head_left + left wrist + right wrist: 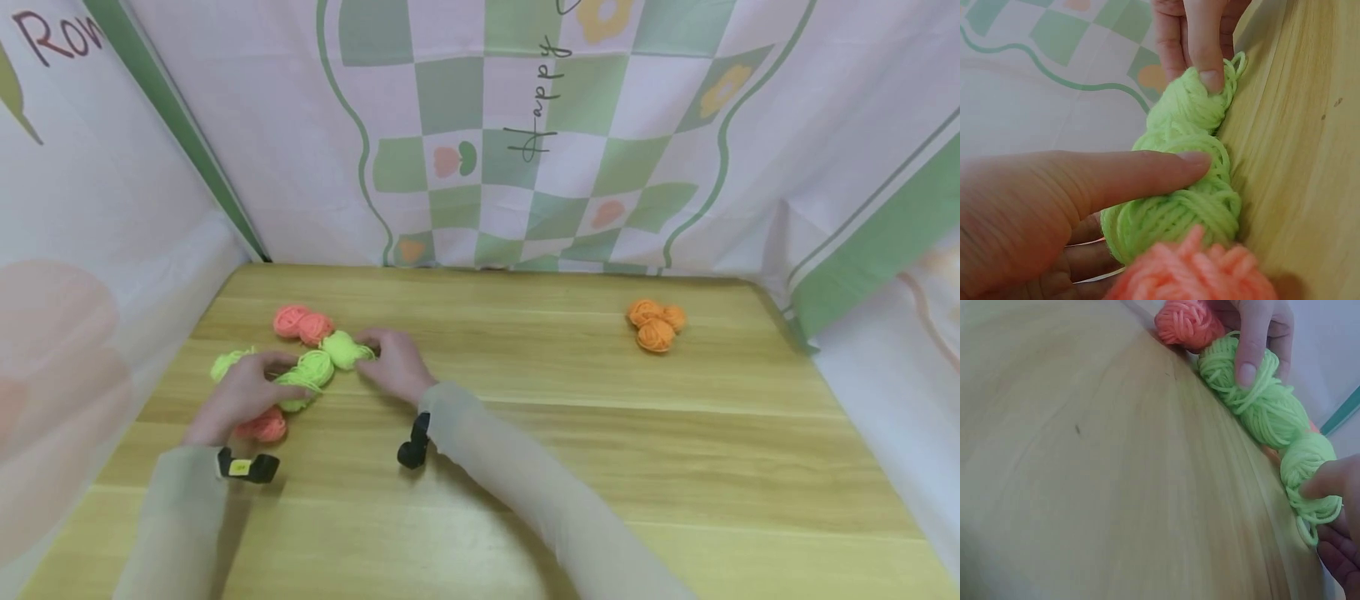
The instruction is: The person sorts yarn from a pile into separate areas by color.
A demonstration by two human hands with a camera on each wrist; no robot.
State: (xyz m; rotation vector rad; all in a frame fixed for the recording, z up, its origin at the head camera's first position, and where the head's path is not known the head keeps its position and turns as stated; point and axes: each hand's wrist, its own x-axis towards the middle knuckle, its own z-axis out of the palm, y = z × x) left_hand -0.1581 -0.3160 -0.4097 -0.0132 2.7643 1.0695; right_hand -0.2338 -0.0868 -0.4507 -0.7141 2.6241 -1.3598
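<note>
My left hand (243, 390) grips lime-green balls of yarn (313, 369), its thumb (1172, 172) lying across them and its other fingers behind. Just right of these, my right hand (400, 364) pinches another lime-green yarn ball (342, 350) at its right end, where loose loops hang out. In the right wrist view the green balls touch in a row along the tabletop. A further bit of green yarn (227, 364) shows left of my left hand. A coral yarn ball (266, 425) sits below that hand, partly hidden by it.
Two coral yarn balls (302, 324) lie just behind the green ones. Several orange yarn balls (656, 325) are clustered at the back right of the wooden table (525, 467). Patterned cloth (517, 192) hangs along the table's back and sides.
</note>
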